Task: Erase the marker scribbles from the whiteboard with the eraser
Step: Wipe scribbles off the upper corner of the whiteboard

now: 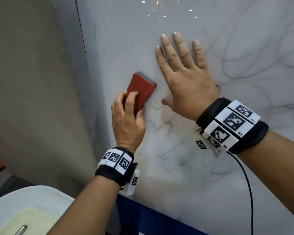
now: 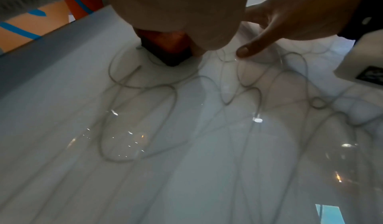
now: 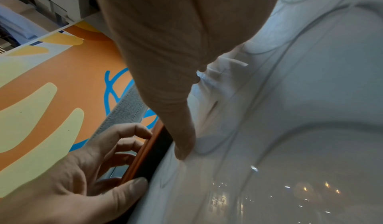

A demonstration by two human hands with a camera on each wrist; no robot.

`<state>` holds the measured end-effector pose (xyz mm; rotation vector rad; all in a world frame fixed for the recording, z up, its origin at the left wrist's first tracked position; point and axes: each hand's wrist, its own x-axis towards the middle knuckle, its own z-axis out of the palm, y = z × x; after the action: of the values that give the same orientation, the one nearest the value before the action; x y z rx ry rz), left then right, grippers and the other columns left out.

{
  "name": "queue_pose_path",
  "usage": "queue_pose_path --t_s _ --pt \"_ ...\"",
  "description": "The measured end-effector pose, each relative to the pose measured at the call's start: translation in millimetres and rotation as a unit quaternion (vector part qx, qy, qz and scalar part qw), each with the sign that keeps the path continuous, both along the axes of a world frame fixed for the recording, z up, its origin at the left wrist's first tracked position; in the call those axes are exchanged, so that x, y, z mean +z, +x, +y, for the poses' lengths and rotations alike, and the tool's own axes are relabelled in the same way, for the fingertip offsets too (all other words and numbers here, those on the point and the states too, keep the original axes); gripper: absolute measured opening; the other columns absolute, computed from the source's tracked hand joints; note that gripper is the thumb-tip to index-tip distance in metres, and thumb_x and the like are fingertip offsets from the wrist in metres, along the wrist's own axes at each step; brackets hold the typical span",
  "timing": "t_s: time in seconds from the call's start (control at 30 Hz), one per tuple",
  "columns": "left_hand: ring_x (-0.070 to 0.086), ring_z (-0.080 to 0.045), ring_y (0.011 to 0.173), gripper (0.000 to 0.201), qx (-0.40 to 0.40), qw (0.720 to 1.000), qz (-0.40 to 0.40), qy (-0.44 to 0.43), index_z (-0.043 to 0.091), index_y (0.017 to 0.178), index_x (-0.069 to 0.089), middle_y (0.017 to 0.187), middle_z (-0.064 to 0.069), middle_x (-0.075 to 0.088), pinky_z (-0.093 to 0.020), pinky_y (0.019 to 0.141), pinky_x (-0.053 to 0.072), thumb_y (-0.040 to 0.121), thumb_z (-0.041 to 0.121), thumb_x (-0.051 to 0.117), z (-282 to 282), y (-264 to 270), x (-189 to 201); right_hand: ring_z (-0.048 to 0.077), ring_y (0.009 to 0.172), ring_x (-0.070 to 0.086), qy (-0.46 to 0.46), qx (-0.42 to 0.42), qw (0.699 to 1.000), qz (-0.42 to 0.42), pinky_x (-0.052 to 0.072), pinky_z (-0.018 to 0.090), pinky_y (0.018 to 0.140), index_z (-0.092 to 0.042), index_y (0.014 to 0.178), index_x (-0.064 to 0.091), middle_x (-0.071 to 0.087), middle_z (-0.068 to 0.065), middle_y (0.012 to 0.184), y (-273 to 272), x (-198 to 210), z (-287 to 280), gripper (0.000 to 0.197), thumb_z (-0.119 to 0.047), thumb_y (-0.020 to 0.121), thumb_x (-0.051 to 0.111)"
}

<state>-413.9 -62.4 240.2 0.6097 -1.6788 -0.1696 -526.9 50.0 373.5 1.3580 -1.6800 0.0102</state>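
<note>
A glossy whiteboard [image 1: 176,192] fills the head view, covered with faint grey looping scribbles [image 1: 168,155] at its middle, lower part and right. My left hand [image 1: 127,122] grips a red eraser [image 1: 141,91] with a dark felt base, pressed flat on the board near its left edge. My right hand [image 1: 182,72] lies flat on the board just right of the eraser, fingers straight and spread. The left wrist view shows the eraser [image 2: 165,47] under my palm amid scribble loops [image 2: 140,121]. In the right wrist view my left hand's fingers [image 3: 124,142] curl round the eraser [image 3: 149,154].
The board's left edge [image 1: 85,53] borders a grey wall. A blue strip [image 1: 143,216] runs under the board's lower edge. A white tray [image 1: 41,195] with a metal pen [image 1: 21,229] sits at bottom left. A black cable [image 1: 248,184] hangs from my right wrist.
</note>
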Motion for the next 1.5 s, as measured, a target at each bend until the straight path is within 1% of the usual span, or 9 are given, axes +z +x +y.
queue_pose_path --t_s 0.1,0.27,0.5,0.67,0.87,1.1,1.23,1.43,1.5 --pt "0.045 -0.028 0.116 0.056 -0.006 1.0 -0.001 -0.005 0.025 0.13 0.043 0.131 -0.015 0.046 -0.041 0.101 0.043 0.082 0.011 0.068 -6 4 5 0.033 0.153 0.0 0.0 0.0 1.0 -0.003 0.001 0.054 0.122 -0.006 0.158 0.01 0.003 0.013 0.166 0 -1 0 0.121 -0.048 0.07 0.082" --pt "0.046 -0.031 0.122 0.056 0.018 0.989 0.118 0.093 0.022 0.134 0.046 0.135 -0.014 0.043 -0.048 0.103 0.044 0.083 0.012 0.066 -10 -5 13 0.033 0.153 -0.001 -0.003 0.002 1.0 -0.006 0.0 0.054 0.122 -0.006 0.158 0.008 0.001 0.013 0.166 0 -2 0 0.117 -0.044 0.073 0.08" --pt "0.047 -0.032 0.114 0.051 -0.019 0.999 -0.02 -0.016 0.022 0.131 0.044 0.131 -0.016 0.047 -0.046 0.099 0.044 0.086 0.015 0.067 15 -8 -11 0.033 0.153 0.003 -0.013 0.012 1.0 0.003 0.004 0.054 0.123 -0.006 0.157 0.012 0.005 0.013 0.166 -3 -3 -2 0.11 -0.038 0.075 0.079" --pt "0.046 -0.029 0.122 0.055 0.012 0.986 0.12 0.111 0.02 0.135 0.046 0.135 -0.012 0.043 -0.047 0.104 0.044 0.084 0.012 0.066 -12 -3 8 0.033 0.153 0.0 0.002 0.004 1.0 -0.005 0.0 0.054 0.122 -0.007 0.158 0.009 0.002 0.013 0.166 -1 -2 2 0.121 -0.046 0.07 0.082" --pt "0.044 -0.031 0.116 0.059 0.018 0.999 -0.019 0.046 0.022 0.135 0.04 0.135 -0.015 0.043 -0.051 0.095 0.047 0.084 0.009 0.068 20 -6 -32 0.033 0.153 -0.002 0.002 -0.002 1.0 -0.008 0.001 0.054 0.123 -0.008 0.158 0.008 0.001 0.013 0.166 1 -4 1 0.119 -0.045 0.072 0.081" --pt "0.042 -0.024 0.118 0.062 0.011 0.998 0.003 0.067 0.026 0.133 0.039 0.134 -0.01 0.043 -0.031 0.094 0.042 0.083 0.008 0.072 19 -4 -28 0.034 0.153 -0.003 -0.041 -0.015 0.993 -0.111 0.002 0.055 0.122 -0.01 0.158 0.012 -0.001 0.018 0.165 27 -44 7 0.116 -0.047 0.072 0.08" --pt "0.042 -0.023 0.119 0.06 0.017 0.998 -0.001 0.063 0.026 0.133 0.039 0.134 -0.011 0.044 -0.025 0.093 0.037 0.085 0.01 0.07 22 -3 -30 0.032 0.153 -0.002 -0.062 -0.018 0.988 -0.139 -0.007 0.05 0.121 -0.011 0.158 0.013 0.001 0.016 0.166 27 -81 7 0.113 -0.034 0.072 0.082" --pt "0.046 -0.03 0.121 0.053 0.041 0.989 0.092 0.107 0.017 0.134 0.048 0.133 -0.013 0.043 -0.047 0.103 0.045 0.085 0.012 0.067 -12 11 -24 0.027 0.153 -0.004 -0.064 -0.007 0.985 -0.16 -0.011 0.046 0.121 -0.015 0.159 0.01 -0.001 0.01 0.167 21 -85 3 0.115 -0.031 0.071 0.081" --pt "0.047 -0.029 0.121 0.053 0.044 0.987 0.098 0.122 0.017 0.135 0.046 0.133 -0.013 0.043 -0.046 0.104 0.045 0.086 0.012 0.067 -17 9 -26 0.027 0.153 -0.005 -0.069 -0.005 0.984 -0.162 -0.012 0.046 0.121 -0.015 0.159 0.01 -0.001 0.009 0.167 20 -86 2 0.114 -0.029 0.072 0.081"
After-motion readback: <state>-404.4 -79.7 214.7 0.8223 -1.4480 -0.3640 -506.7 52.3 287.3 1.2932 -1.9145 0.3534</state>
